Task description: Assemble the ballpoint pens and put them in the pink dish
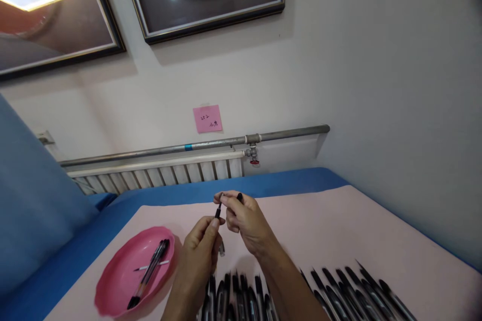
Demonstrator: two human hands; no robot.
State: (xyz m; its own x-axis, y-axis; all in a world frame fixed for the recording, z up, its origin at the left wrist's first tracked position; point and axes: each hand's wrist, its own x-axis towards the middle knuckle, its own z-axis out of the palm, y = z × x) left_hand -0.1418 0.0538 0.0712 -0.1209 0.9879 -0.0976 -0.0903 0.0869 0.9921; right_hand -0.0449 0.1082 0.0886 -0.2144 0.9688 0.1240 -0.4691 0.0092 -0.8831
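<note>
Above the middle of the table, my left hand (203, 242) is closed around a pen (218, 212) whose black grip end points up; its clear barrel end sticks out below the fingers. My right hand (244, 220) pinches at the pen's upper tip with thumb and forefinger. A black pen cap (240, 196) pokes out from between the fingers of that same hand. What the pinch holds at the tip is too small to make out. Below my wrists lie several clear pens with black caps (235, 297), partly hidden by my forearms.
A pink dish (109, 281) at left holds a few pens (150, 273) and a thin white refill (161, 263). More black pens (354, 291) lie at front right. Pink paper (312, 230) covers the blue table (293, 178). A radiator (169, 174) stands behind, with a blue curtain (33, 200) at left.
</note>
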